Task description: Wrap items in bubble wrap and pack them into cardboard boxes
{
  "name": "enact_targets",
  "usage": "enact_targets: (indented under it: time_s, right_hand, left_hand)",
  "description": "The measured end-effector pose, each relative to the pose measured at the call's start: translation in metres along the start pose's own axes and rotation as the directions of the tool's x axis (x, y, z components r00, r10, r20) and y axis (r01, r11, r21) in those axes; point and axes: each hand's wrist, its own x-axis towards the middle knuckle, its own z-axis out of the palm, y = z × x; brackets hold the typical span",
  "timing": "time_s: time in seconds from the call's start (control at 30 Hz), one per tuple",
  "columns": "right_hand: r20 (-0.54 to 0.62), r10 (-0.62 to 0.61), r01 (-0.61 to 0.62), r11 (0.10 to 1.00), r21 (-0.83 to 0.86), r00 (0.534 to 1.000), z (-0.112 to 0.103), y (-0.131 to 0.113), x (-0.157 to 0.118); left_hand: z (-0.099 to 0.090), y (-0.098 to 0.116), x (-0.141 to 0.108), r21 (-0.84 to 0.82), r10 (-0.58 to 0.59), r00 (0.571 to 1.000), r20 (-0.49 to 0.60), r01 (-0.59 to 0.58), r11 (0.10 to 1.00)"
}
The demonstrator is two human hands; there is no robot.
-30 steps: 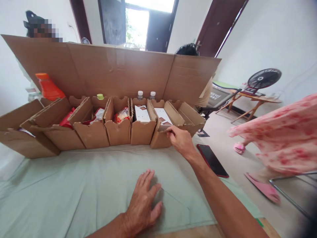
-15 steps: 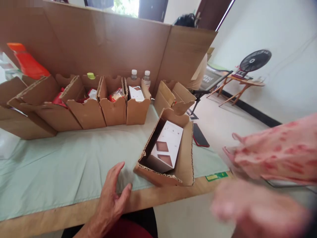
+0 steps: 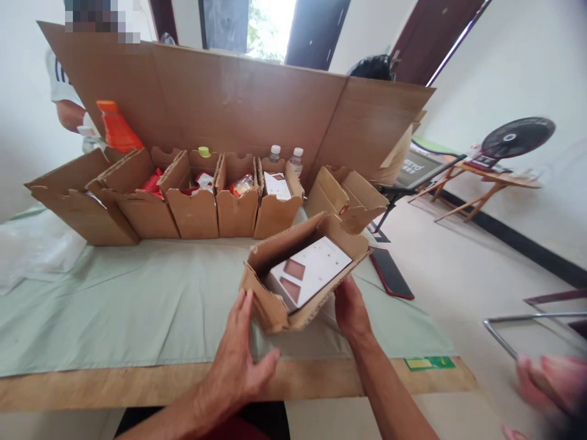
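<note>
An open cardboard box [image 3: 266,305] stands askew near the table's front, with a white box [image 3: 318,269] bearing brown squares inside it. My left hand [image 3: 245,348] touches the box's near left corner, its fingers up and its thumb spread apart. On the right side, my right hand [image 3: 352,308] holds the cardboard box from below its edge; some of its fingers are hidden behind the cardboard.
Several cardboard bins [image 3: 195,214] line the back before a tall cardboard panel [image 3: 257,98]. Clear plastic [image 3: 41,244] lies left. A dark phone-like slab [image 3: 392,273] lies right. Another person's blurred hand [image 3: 545,385] shows at lower right.
The cardboard box has turned and tilted. My left hand has come to its corner and my right hand is now on its right side. The pink patterned cloth at right has left view.
</note>
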Motion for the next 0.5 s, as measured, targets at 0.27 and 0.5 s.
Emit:
enact_targets:
  time_s: [0.27,0.5]
  right_hand:
    - [0.229,0.026,-0.024,1.000,-0.013,0.973,0.052,0.013,-0.002]
    - [0.091,0.231,-0.204,0.950,-0.237,0.969,0.040,0.041,-0.009]
  left_hand:
    - [-0.057,-0.033,0.119,-0.021,-0.091,0.964,-0.249,0.089,0.996]
    - [-0.043,-0.062,0.110,-0.137,-0.193,0.969,-0.154,0.172,0.975]
